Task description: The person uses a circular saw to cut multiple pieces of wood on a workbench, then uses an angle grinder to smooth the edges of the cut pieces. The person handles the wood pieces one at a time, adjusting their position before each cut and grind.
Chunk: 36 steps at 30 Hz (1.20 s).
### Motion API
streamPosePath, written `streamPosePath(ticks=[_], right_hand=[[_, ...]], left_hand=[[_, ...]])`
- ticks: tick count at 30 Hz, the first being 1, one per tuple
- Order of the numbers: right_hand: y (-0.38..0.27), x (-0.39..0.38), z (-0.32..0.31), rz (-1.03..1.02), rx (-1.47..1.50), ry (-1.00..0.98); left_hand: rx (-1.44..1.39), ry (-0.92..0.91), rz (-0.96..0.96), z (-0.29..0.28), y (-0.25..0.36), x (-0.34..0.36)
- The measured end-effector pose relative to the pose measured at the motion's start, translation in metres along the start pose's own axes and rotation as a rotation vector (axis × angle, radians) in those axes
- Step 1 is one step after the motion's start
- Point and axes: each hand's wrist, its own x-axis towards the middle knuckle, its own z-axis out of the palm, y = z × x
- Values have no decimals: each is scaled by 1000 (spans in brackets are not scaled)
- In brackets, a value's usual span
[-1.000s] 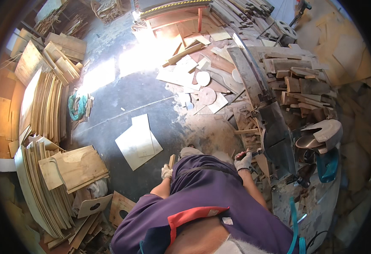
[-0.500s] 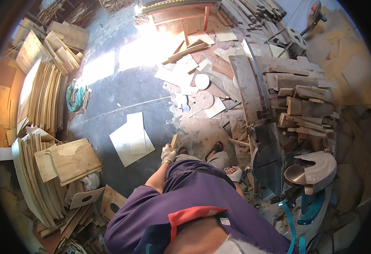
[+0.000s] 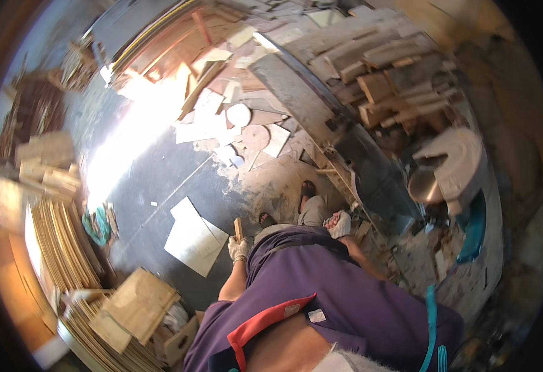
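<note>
My left hand (image 3: pixel 238 249), in a pale work glove, is closed around a short wooden strip (image 3: pixel 238 228) that sticks up beyond the fingers. My right hand (image 3: pixel 338 224) wears a glove that leaves the fingertips bare. Its fingers are curled in at my right side, near the saw bench; whether anything lies inside them is hidden. To the right of that hand stands a power saw with a grey guard (image 3: pixel 460 155) and a round blade (image 3: pixel 424 186). Two pale sheets (image 3: pixel 195 239) lie overlapping on the dark floor, left of my left hand.
Stacked boards (image 3: pixel 66 245) and plywood pieces (image 3: pixel 136 304) stand at the left. Offcuts and round discs (image 3: pixel 256 137) litter the floor ahead. A long metal-edged bench (image 3: pixel 302 93) runs along my right, with wood blocks (image 3: pixel 377 87) piled beyond it. A teal bundle (image 3: pixel 96 226) lies by the boards.
My view has swung to the right, so the room appears turned. The wooden strip stays in my left hand. My right hand has come up and forward from beside my hip, fingers still curled.
</note>
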Motion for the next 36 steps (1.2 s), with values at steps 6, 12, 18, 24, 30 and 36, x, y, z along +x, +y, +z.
streamPosePath(ticks=[6, 12, 18, 24, 30, 36], right_hand=[[5, -3, 113, -99, -115, 285], [21, -28, 138, -175, -151, 231], [55, -52, 106, -585, -311, 181], [164, -132, 3, -680, -786, 650], [312, -229, -93, -415, -240, 1123], [515, -212, -152, 130, 39, 1101]], left_hand=[[-38, -39, 72, 3, -3, 11], [57, -121, 364, 3, -13, 53], [95, -320, 496, -28, 39, 88], [369, -534, 637, -58, 29, 132], [1019, -777, 713, -57, 56, 165], [1211, -836, 955, -4, 94, 118]])
